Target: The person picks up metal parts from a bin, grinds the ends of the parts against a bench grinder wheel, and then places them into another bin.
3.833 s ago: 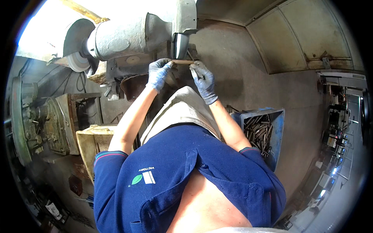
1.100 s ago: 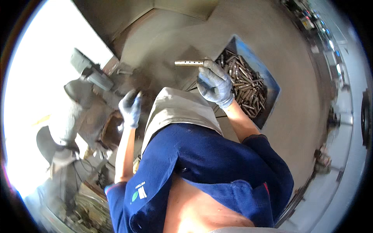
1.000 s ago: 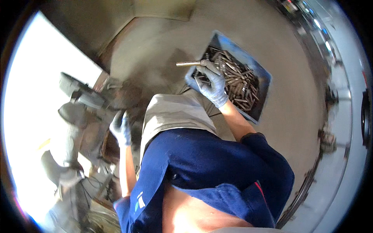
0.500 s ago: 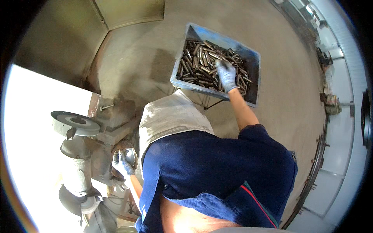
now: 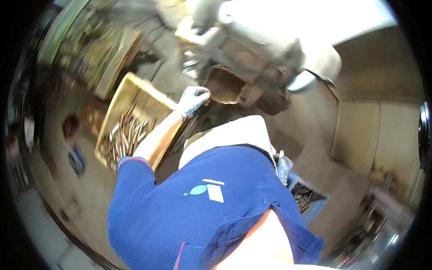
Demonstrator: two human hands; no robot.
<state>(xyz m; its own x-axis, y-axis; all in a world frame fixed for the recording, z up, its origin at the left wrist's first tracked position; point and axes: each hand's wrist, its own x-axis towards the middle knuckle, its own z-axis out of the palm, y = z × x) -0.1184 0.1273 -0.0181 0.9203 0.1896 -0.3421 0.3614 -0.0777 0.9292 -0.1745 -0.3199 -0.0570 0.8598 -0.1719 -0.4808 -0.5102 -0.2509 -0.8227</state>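
Note:
My left hand, in a grey-blue glove, is closed with its fingertips pressed together beside a brown, basin-like container. Whatever it pinches, if anything, is too small or hidden to make out. Below that forearm stands a yellow crate partly filled with slim metal pieces. On the other side of my body, my gloved right hand is partly covered by my clothing, and its fingers are blurred. It is next to a blue crate that holds dark metal pieces.
A bench grinder with a pale, glare-washed housing stands beyond the brown container. A pale apron covers my lap. At the far left, a wooden-edged surface carries blurred clutter. A small blue object lies on the floor.
My view has swung left, bringing the yellow crate into sight. My right hand has come out from over the metal pieces in the blue crate. My left arm now reaches outward beside the brown container.

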